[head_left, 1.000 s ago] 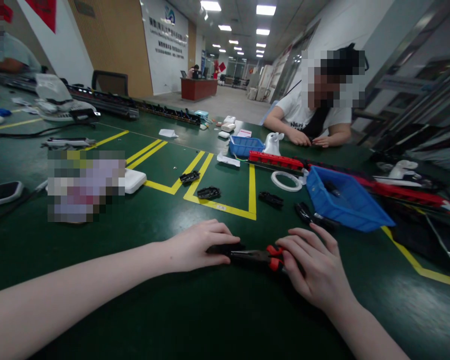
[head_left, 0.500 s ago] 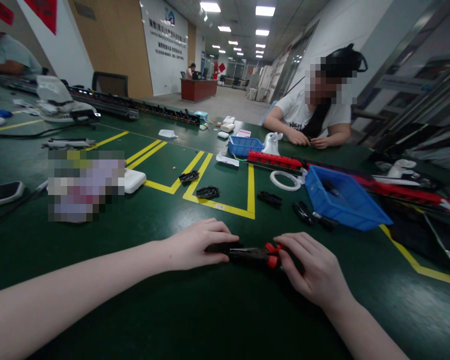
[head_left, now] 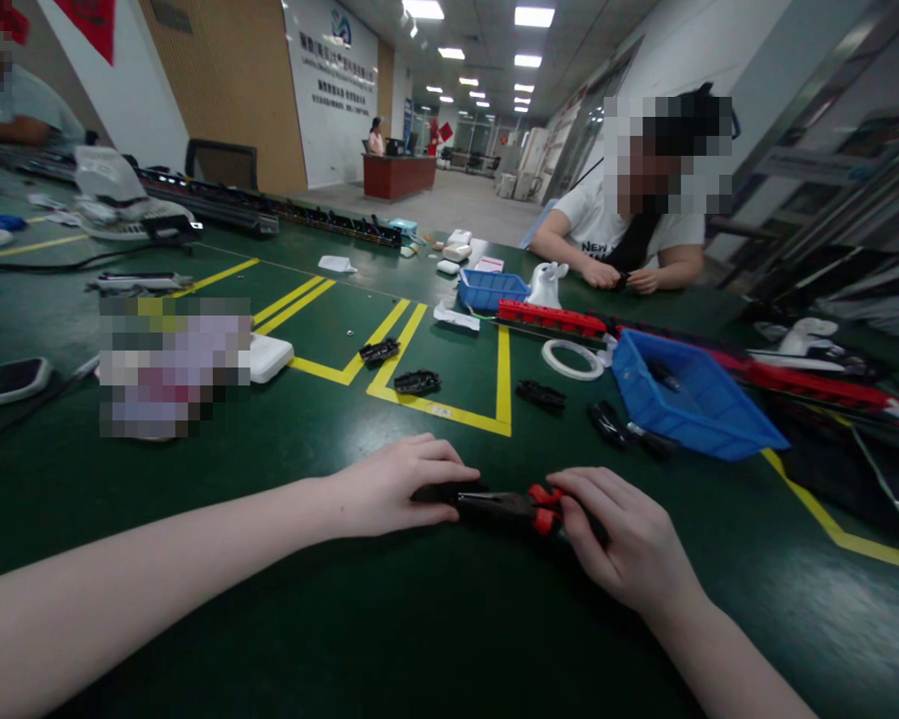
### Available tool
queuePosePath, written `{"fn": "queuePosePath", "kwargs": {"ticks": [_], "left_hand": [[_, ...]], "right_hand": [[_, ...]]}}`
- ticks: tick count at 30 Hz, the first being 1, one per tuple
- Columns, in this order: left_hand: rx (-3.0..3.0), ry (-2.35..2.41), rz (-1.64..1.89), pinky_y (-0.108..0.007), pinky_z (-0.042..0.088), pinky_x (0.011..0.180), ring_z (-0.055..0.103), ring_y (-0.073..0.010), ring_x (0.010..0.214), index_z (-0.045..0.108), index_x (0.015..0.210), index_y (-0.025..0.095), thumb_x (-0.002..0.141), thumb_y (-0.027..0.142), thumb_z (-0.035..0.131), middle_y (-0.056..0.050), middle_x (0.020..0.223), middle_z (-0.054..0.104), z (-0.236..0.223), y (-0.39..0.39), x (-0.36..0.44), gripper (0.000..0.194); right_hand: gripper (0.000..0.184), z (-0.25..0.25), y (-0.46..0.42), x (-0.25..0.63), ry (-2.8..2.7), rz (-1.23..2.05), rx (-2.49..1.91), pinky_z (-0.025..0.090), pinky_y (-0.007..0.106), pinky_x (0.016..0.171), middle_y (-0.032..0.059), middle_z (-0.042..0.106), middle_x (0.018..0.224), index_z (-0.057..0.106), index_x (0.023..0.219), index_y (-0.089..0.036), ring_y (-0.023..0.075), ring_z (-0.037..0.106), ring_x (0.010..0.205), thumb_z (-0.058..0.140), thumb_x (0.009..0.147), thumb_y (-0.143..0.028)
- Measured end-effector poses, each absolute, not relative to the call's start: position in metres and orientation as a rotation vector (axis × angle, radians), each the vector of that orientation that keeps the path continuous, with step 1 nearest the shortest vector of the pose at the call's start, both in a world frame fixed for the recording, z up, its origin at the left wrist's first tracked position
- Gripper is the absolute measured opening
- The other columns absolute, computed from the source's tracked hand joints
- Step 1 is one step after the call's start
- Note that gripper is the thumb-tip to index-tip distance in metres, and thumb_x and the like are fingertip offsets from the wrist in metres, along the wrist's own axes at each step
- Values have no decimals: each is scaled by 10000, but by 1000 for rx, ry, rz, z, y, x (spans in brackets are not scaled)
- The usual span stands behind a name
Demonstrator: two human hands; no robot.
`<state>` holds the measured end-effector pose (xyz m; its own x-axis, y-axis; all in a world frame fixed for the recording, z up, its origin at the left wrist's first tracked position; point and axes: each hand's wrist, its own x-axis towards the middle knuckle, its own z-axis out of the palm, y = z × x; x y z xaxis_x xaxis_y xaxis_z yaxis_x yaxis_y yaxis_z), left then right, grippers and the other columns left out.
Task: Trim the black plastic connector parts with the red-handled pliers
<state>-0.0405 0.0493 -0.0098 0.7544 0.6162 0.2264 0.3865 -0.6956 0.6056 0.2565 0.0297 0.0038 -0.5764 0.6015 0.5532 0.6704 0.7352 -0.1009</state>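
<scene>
Pliers (head_left: 505, 505) with red handles: low over the near side of the bench (head_left: 420, 629), lying between the two hands, nose toward 9 o'clock, handles toward 3. Bearings below taken from the pliers.

Left hand (head_left: 414, 491), 9 o'clock: fingers pinch a black part (head_left: 449, 491), thumb on the near side. Plier nose meets this part; whether the tips grip it cannot be told.

Right hand (head_left: 618, 534), 3 o'clock: fingers closed around the handles, rear ends hidden by the hand.

Loose black pieces: two near 11 o'clock, by the yellow tape (head_left: 503, 384); one just past 12; a glossy one between 1 and 2, beside the large blue tray (head_left: 689, 424) at 2 o'clock. White ring (head_left: 546, 361) near 1 o'clock; white box (head_left: 271, 361) at 10. Co-worker (head_left: 569, 232) seated farther out near 1, both hands at a small dark item (head_left: 624, 281)
</scene>
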Motion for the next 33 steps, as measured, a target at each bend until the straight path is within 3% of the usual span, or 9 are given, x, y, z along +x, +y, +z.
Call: {"fn": "queuePosePath", "kwargs": {"ticks": [12, 19, 24, 33], "left_hand": [[2441, 739, 574, -396, 504, 931, 589, -242, 1096, 561, 1376, 208, 923, 203, 674, -96, 1242, 621, -10, 50, -40, 467], [2453, 729, 566, -400, 510, 931, 590, -244, 1094, 561, 1367, 186, 918, 184, 676, -103, 1242, 621, -8, 49, -40, 463], [2450, 732, 581, -398, 510, 926, 599, -248, 1096, 567, 1362, 206, 919, 186, 672, -104, 1235, 629, -9, 49, -39, 456], [2450, 746, 558, -404, 509, 934, 588, -247, 1105, 562, 1367, 193, 920, 189, 678, -102, 1244, 621, -8, 49, -40, 462]], "right_hand": [[212, -1, 32, 263, -2368, -134, -930, 596, 318, 673, 98, 730, 921, 671, 1042, -171, 206, 706, 797, 495, 925, -191], [335, -3, 31, 265, -2398, -174, -924, 598, 311, 726, 132, 689, 1099, 601, 1256, -171, 221, 707, 918, 504, 942, -235], [397, -1, 32, 263, -2470, -193, -894, 598, 326, 759, 160, 671, 1169, 577, 1292, -157, 243, 709, 960, 556, 945, -348], [338, 0, 31, 262, -2472, -196, -911, 607, 326, 746, 162, 654, 1177, 558, 1275, -164, 234, 709, 954, 472, 986, -315]]}}
